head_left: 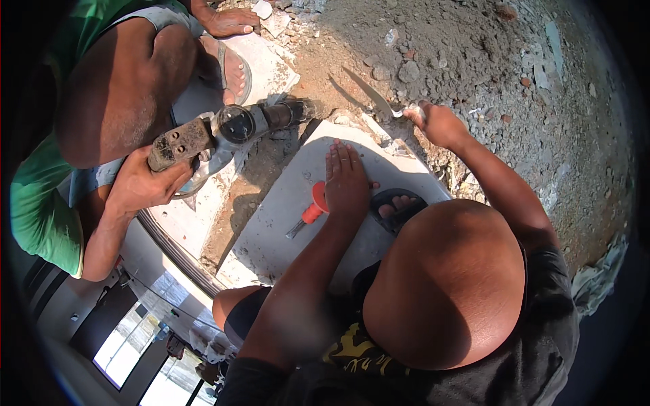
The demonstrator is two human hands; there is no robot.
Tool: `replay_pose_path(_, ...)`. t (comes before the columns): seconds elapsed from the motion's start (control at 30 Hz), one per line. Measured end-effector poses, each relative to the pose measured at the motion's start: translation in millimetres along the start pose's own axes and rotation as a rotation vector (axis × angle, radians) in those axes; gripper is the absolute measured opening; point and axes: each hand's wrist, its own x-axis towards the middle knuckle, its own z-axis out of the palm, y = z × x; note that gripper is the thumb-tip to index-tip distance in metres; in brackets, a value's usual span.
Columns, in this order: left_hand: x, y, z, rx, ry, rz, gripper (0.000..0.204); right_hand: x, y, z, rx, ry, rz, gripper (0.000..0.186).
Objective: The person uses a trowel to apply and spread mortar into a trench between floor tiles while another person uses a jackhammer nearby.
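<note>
Lying on the pale slab (274, 199), a red-guarded chisel (313, 212) is sitting just left of my left hand (347, 177); whether they are touching, I cannot tell. Remotely, I am resting that hand flat, palm down, on the slab. Farther out, my right hand (437, 126) is gripping a trowel (374, 93), which is pointing over the dirt (440, 44), well apart from the chisel. Beyond the slab, a co-worker's hand (145, 181) is holding a power tool (181, 145)

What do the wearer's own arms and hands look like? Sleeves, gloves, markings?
Left hand and right hand are bare: five-fingered, no gloves; no watch or bracelet visible. Forearms uncovered. Left sleeve and right sleeve are short, black or charcoal; no print discernible on either.
</note>
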Motion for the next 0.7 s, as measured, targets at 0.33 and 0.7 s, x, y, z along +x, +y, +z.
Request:
replay_pose_path(0.33, -1, 2, -2, -0.008, 0.009, 0.007, 0.111, 60, 53, 35, 0.28, -0.157, -0.14, 0.072)
replay_pose_path(0.7, -2, -2, 0, 0.027, 0.019, 0.012, 0.109, 15, 24, -3, 0.08, 0.086, 0.091, 0.063)
